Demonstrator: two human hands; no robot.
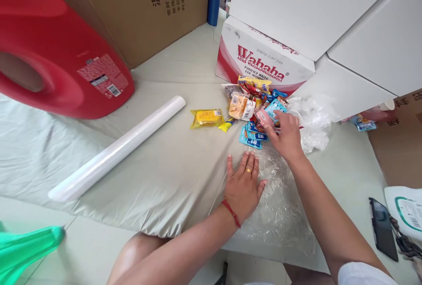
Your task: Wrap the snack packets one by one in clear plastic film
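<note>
My left hand (242,187) lies flat, palm down and fingers spread, partly on clear crinkled plastic film (280,201) on the cloth-covered surface. It wears a gold ring and a red cord bracelet. At the pile of snacks, my right hand (286,134) is closed on a pink-and-blue snack packet (264,117); the fingers partly cover it. Small blue packets (252,137) lie below it. Beside it sit a clear-wrapped snack (238,105) and a yellow-and-red packet (253,85). A yellow wrapped snack (207,118) lies apart to the left.
A Wahaha carton (263,58) stands behind the pile. Crumpled clear plastic bags (314,122) lie at its right. To the left are a white roll (121,148) and a large red jug (66,47). A phone (383,228) lies at the far right.
</note>
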